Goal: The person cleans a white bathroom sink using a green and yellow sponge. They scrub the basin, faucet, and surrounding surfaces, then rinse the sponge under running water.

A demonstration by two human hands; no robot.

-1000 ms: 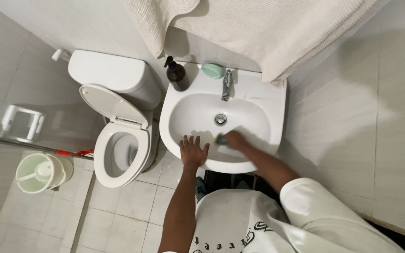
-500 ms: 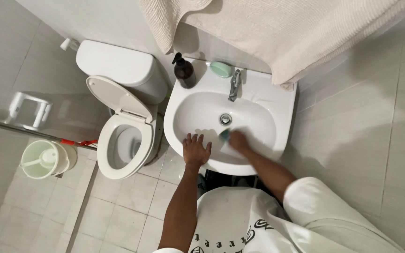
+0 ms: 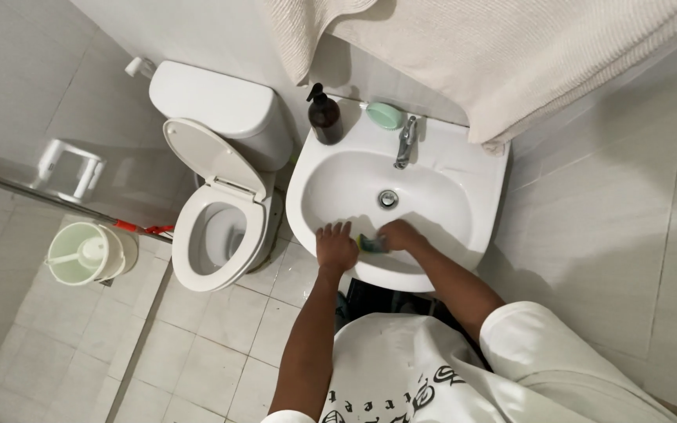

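Note:
A white sink (image 3: 464,258) hangs on the tiled wall, with a metal tap (image 3: 406,141) at its back and a drain (image 3: 388,199) in the bowl. My right hand (image 3: 400,234) is closed on a green and yellow sponge (image 3: 368,244), pressed against the inside of the bowl near the front rim. My left hand (image 3: 335,246) lies flat on the bowl's front left side, fingers spread, just beside the sponge.
A dark soap pump bottle (image 3: 324,116) and a green soap bar (image 3: 385,116) sit on the sink's back ledge. A white toilet (image 3: 221,211) with its lid up stands to the left. A pale bucket (image 3: 86,252) and a red-handled pole (image 3: 64,205) are further left. Towels (image 3: 503,55) hang above.
My right hand has slid the sponge leftward along the front of the bowl, closer to my left hand. The camera view has shifted a little.

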